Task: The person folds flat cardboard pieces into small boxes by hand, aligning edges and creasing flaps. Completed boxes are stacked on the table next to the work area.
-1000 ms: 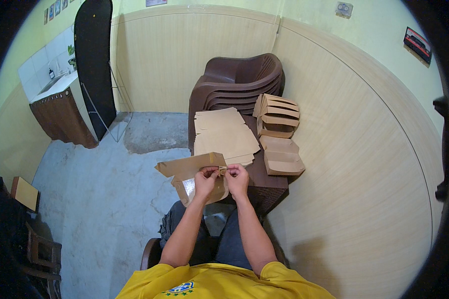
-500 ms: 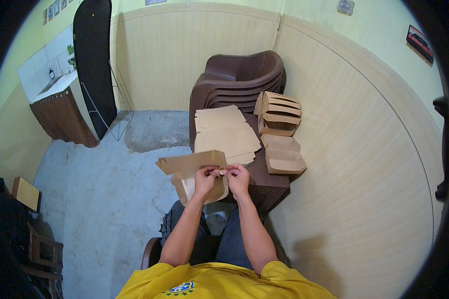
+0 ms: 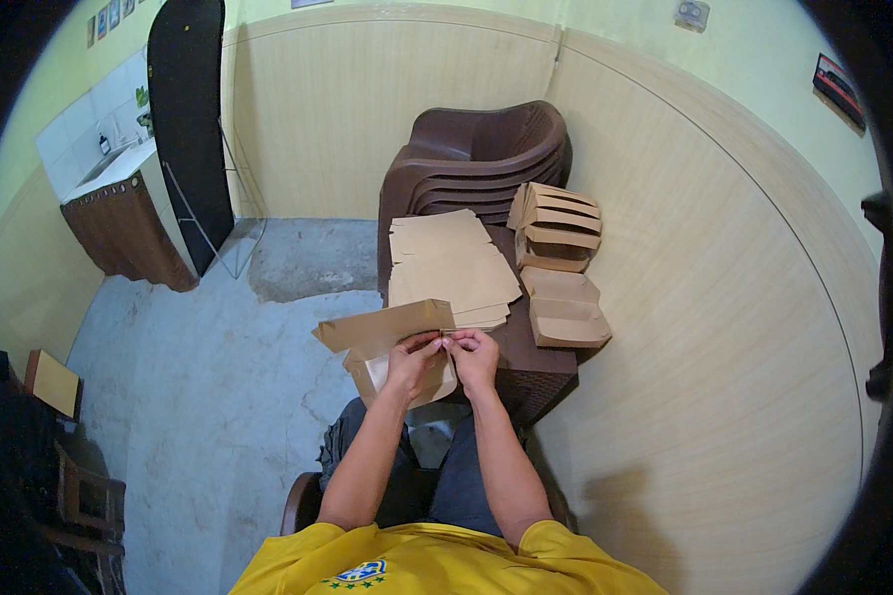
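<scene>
Over my lap I have a partly folded brown cardboard box (image 3: 379,331), its wide lid panel raised toward the table. My left hand (image 3: 413,361) reaches inside it, thumb and fingers pinched on the cardboard near the right corner. Close against it, my right hand (image 3: 472,357) grips the same corner from the right side. The fingertips of both hands nearly meet there, and the folded edge between them is mostly hidden. Just beyond the box, a stack of flat cardboard blanks (image 3: 446,260) lies on the brown table (image 3: 536,372).
On the table's right side stand several nested folded boxes (image 3: 558,226) and one open box (image 3: 568,307). Stacked brown plastic chairs (image 3: 471,159) rise behind the table. A wood-panelled wall (image 3: 724,327) runs along the right. A black ironing board (image 3: 186,139) leans at the far left.
My fingertips have closed together at the box corner, where a small tab showed between them before. The box has hardly moved.
</scene>
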The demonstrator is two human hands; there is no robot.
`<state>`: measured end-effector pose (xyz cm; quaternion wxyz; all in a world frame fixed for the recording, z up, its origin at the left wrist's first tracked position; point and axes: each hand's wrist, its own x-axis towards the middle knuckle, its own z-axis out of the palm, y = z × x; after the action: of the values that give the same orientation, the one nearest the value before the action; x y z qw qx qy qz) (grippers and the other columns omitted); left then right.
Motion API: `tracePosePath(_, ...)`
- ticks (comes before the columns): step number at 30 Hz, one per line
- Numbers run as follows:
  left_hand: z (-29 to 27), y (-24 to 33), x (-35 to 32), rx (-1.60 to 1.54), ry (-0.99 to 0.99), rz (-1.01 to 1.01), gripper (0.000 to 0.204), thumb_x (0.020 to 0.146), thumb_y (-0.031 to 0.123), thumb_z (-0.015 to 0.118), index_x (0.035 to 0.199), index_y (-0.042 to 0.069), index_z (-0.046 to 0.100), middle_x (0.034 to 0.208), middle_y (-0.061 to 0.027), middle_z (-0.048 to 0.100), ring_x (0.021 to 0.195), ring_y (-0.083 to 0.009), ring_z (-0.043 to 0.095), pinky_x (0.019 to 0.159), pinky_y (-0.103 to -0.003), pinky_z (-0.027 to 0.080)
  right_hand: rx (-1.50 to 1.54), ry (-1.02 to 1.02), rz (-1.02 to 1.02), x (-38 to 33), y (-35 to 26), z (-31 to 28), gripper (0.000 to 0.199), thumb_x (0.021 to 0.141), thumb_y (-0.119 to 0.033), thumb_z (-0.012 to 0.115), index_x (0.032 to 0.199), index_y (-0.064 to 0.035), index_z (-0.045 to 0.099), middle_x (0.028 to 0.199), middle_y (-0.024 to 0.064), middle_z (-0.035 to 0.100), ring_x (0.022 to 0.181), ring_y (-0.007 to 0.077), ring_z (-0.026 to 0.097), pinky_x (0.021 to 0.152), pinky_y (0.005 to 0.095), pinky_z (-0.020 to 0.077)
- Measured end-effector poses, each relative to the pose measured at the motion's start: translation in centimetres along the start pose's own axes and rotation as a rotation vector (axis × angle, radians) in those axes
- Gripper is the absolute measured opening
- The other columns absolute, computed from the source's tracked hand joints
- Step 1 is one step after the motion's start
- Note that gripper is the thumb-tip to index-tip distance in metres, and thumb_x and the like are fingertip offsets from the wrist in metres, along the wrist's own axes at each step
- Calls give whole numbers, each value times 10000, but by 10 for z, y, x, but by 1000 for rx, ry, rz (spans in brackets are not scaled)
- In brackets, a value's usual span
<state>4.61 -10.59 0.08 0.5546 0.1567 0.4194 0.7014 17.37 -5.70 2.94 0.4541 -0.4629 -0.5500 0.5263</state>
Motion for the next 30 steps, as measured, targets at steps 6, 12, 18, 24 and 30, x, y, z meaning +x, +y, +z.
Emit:
tracePosePath(6,6,-16,7,-47,121,124,189,1005,19,752,1187,-32,750,1125,-109,773,964,-210,756,840,-317,635,-24,-58,-68,1,5,0,251,914,-60,836,1150,21,805,1027,134,797,927,184,751,846,325,603)
tracePosePath(12,22,-15,-4,536,321,415,104,975,16,755,1063,0,806,1010,-121,814,878,-191,773,785,-322,627,-80,-102,-196,0,12,5,245,913,-76,833,1138,14,803,1083,147,794,979,207,766,872,347,619)
tracePosePath(18,18,16,-32,890,226,462,147,922,64,778,1060,28,811,995,-163,806,858,-234,780,773,-371,626,-292,64,-92,11,9,3,134,892,-50,824,1006,12,795,954,125,804,862,203,781,817,353,626)
tracePosePath(24,-14,49,-76,1144,700,924,326,895,143,813,1196,27,767,1137,-180,778,1000,-305,769,887,-442,603,-366,196,-134,22,1,-10,142,862,-86,852,964,3,810,888,129,809,828,207,789,790,342,625)
tracePosePath(30,-78,62,-40,930,512,301,491,820,217,854,1243,-11,755,1093,-194,798,997,-298,779,896,-413,594,-421,113,-82,19,-9,-12,191,862,-123,857,1001,0,811,932,148,799,896,272,784,847,395,617)
